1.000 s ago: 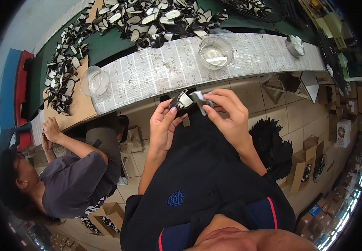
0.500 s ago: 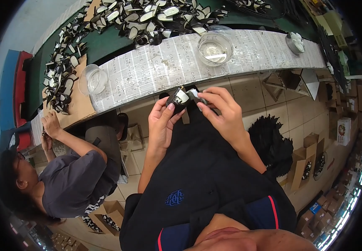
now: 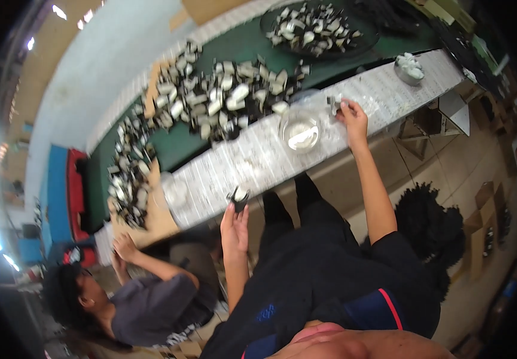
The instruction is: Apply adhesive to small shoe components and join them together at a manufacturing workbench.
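While left hand (image 3: 235,230) grips black-white piece (image 3: 240,195) | right hand (image 3: 354,121) pinches item (image 3: 334,104) | pale bench (image 3: 210,194) | tiled floor (image 3: 450,164)

- The head view looks steeply down and forward from above the person's black short-sleeved shirt with red piping (image 3: 330,263), very near at the lower edge.
- It faces a long bench edge wrapped in silvery-white film (image 3: 207,186), which slants up from lower left to upper right.
- Farther off, it reaches a green tabletop (image 3: 231,49).
- The fisheye lens bends straight edges; black rounds off the corners.
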A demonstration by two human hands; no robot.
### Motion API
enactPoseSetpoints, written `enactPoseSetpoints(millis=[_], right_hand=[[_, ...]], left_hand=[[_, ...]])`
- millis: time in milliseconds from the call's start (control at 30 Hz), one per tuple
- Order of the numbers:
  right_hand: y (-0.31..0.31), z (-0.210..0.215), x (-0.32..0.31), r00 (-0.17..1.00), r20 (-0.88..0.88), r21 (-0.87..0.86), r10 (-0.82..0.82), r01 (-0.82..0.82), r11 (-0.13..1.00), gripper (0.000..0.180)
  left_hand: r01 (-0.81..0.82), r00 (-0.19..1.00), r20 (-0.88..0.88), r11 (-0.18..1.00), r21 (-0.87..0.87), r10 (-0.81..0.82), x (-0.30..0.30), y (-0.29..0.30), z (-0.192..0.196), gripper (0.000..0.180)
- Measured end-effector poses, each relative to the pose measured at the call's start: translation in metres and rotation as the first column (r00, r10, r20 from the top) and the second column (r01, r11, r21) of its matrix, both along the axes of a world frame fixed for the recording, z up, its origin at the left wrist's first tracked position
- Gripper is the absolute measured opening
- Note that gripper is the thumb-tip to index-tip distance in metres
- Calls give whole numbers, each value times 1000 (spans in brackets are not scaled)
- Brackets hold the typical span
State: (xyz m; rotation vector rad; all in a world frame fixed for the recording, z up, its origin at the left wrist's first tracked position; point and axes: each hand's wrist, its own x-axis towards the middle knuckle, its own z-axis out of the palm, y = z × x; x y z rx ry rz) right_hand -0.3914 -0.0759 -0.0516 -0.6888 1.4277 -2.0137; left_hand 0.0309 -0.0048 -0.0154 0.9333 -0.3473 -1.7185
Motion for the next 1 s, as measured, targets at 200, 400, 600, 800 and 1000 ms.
enactPoseSetpoints(millis=[200,400,600,800,1000], right_hand=[[-20,-9,-7,986,162,-95,44,-28,995,24],[-17,-9,-17,995,94,-127,-11,23,992,23],[-26,-8,-7,999,40,-160,16,-9,987,24],[-14,-8,-9,1000,19,-128,-21,23,992,20],[-17,-16,-11,999,-40,-139,-24,18,990,20]], left_hand=[[-196,970,78,926,-323,232,-17,-131,39,32],[328,883,469,729,-601,-11,-169,-263,160,56],[890,-56,890,427,-162,453,-170,-355,101,47],[929,-330,687,352,115,647,-157,-343,24,56],[947,-279,768,299,120,577,-145,-327,60,54]])
